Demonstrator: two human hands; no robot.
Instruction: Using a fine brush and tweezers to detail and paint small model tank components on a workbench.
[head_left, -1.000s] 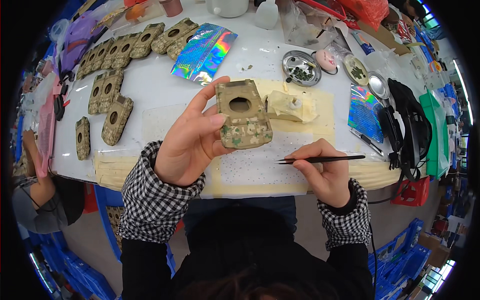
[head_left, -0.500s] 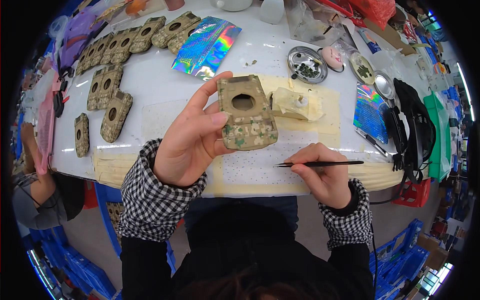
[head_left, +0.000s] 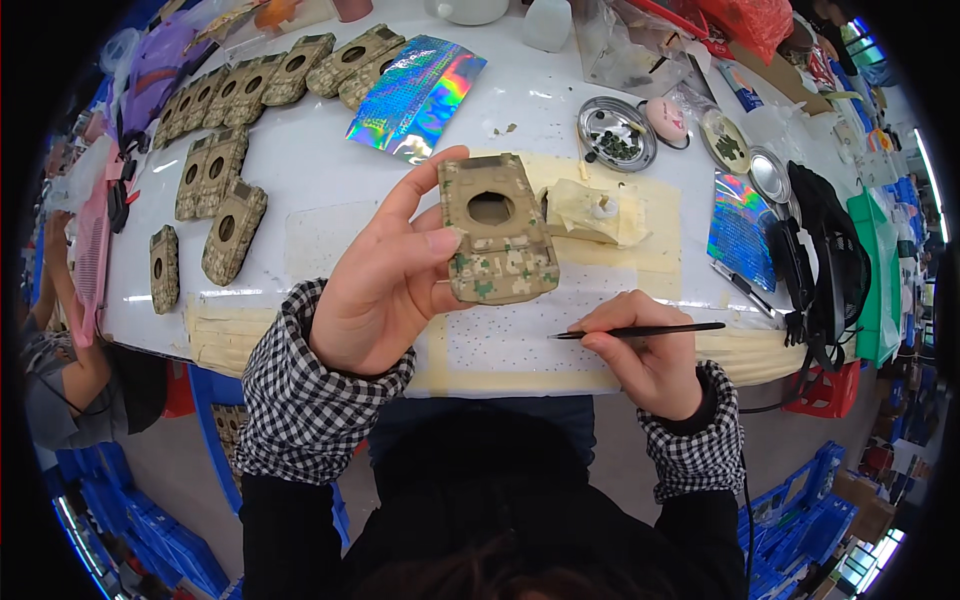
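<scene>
Held up over the table by my left hand point(head_left: 375, 275) is a camouflage-painted model tank hull point(head_left: 505, 248). My thumb presses its left side, the fingers support it from behind, and its round opening faces me. Lower and to the right, my right hand point(head_left: 652, 350) pinches slim black tweezers point(head_left: 660, 329), whose tips point left. Those tips hover over a pale sheet point(head_left: 500, 345) scattered with many tiny dark specks; whether they grip anything is too small to tell. Just right of the hull sits a block wrapped in yellowish tape point(head_left: 590, 212), with a small white knob on top.
More camouflage hulls point(head_left: 235, 230) stand in rows at the left. A shiny holographic pouch point(head_left: 415, 95) lies behind my left hand. At the back right are a round metal tin point(head_left: 617, 135) of dark green bits, a pink oval object point(head_left: 665, 118) and a black bag point(head_left: 830, 250). Another person's arm point(head_left: 75, 320) is far left.
The hull has turned slightly in my left hand and sits a touch further right. The tweezers' tips look closer together and a little lower. At far left, the other person's arm has shifted.
</scene>
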